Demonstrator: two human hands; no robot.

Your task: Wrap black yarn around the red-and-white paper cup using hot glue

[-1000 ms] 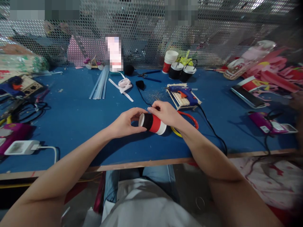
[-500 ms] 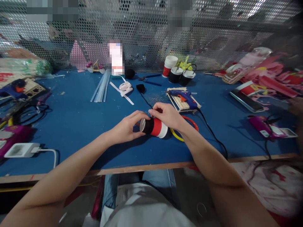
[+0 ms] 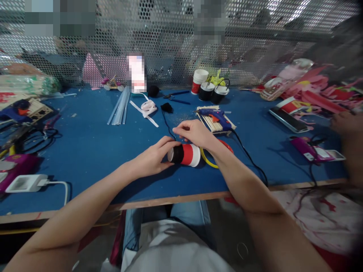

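A paper cup point(image 3: 190, 155) with a red band and a white rim end lies on its side above the table. Its base end is covered in black, and it looks wound with yarn. My left hand point(image 3: 153, 156) is closed around that end, thumb below and fingers above. Just above the cup, my right hand point(image 3: 191, 132) is pinched at a strand of black yarn point(image 3: 169, 124); the fingertips partly hide the grip. The strand leads back to a small black yarn bundle point(image 3: 167, 108) on the table.
A blue glue gun point(image 3: 217, 118) rests on a stick rack, its cord running right. Red and yellow rings point(image 3: 209, 160) lie beside my right wrist. Behind are white ribbon point(image 3: 149, 108), clear glue sticks point(image 3: 119, 109), pliers point(image 3: 177, 97) and cups point(image 3: 206, 91). Another person's hand point(image 3: 344, 124) is at right.
My right hand has lifted slightly off the cup and shifted left, near the yarn strand. My left hand still holds the cup. The view has shifted slightly.
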